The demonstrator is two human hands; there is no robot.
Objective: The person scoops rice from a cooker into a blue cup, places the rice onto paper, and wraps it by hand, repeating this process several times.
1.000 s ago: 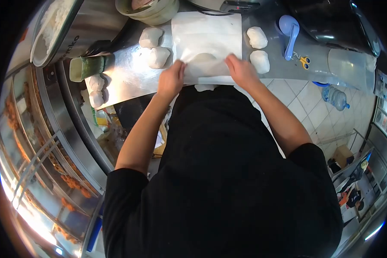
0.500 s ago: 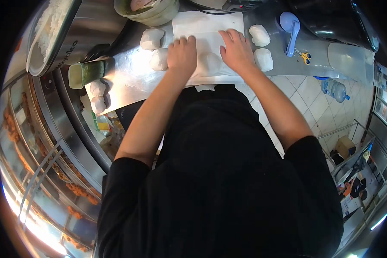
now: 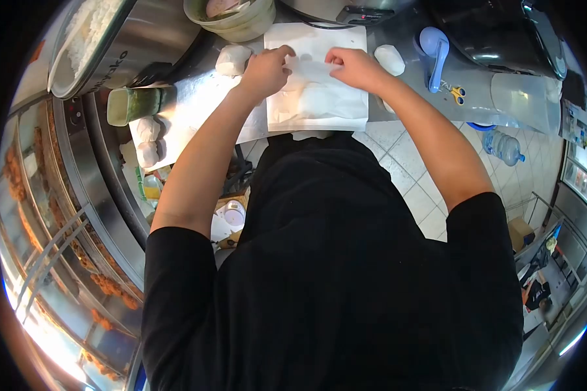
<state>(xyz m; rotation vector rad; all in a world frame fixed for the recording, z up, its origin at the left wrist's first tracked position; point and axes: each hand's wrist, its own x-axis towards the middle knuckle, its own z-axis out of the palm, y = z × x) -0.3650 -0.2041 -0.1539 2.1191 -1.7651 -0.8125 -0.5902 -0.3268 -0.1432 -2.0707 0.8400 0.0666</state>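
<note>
A white paper sheet (image 3: 316,39) lies on the steel counter, with a pale rounded lump (image 3: 316,99) at its near part, seemingly under a layer of paper. My left hand (image 3: 267,72) is closed in a pinch at the left side of a paper edge. On the right, my right hand (image 3: 353,68) pinches the same edge, fingers curled. White wrapped bundles sit beside the sheet: one (image 3: 233,60) next to my left hand, one (image 3: 389,60) beyond my right hand. Another at the right is mostly hidden by my right forearm.
Two small wrapped bundles (image 3: 148,129) and a green container (image 3: 134,105) stand at the left. A bowl (image 3: 235,19) is at the back. A blue ladle (image 3: 437,58) and yellow scissors (image 3: 458,95) lie right. A rice container (image 3: 91,39) is at the upper left.
Both hands have gone from resting spread on the paper to pinching its edge. More of the near part of the sheet shows, and the view has shifted slightly.
</note>
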